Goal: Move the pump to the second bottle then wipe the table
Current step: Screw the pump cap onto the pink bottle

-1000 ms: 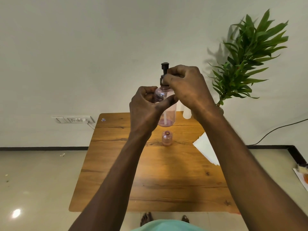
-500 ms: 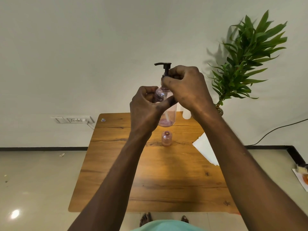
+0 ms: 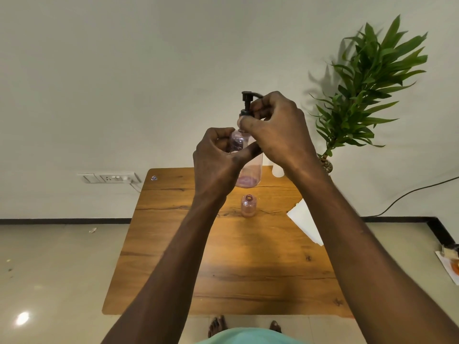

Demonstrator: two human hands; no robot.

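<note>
The tabletop point(image 3: 173, 256) is a wood-grain slab set against a pale wall, with a leafy plant point(image 3: 367, 90) at its far right corner and a white cloth point(image 3: 306, 223) lying along its right edge, partly hidden by the right forearm. Both arms are raised above the far half of the tabletop. The left hand point(image 3: 216, 165) has its grip wrapped round the body of a clear pink bottle point(image 3: 248, 170), held upright in the air with a little liquid showing at its base. The right hand point(image 3: 278, 127) has its grip pinched round the collar of the black pump point(image 3: 247, 105), which is seated on that bottle's neck, its nozzle pointing right behind the fingers. The second bottle point(image 3: 248, 206) stands open-mouthed and upright on the tabletop, directly below the raised one and well apart from both hands. Judging by this, the pump is being unscrewed and the transfer has yet to start. The risks ahead: the dip tube may drip liquid as it comes out; the small second bottle, unsteadied by any hand, could tip if the pump is pushed in off-centre; and a slack left grip during twisting could let the bottle spin or drop.
</note>
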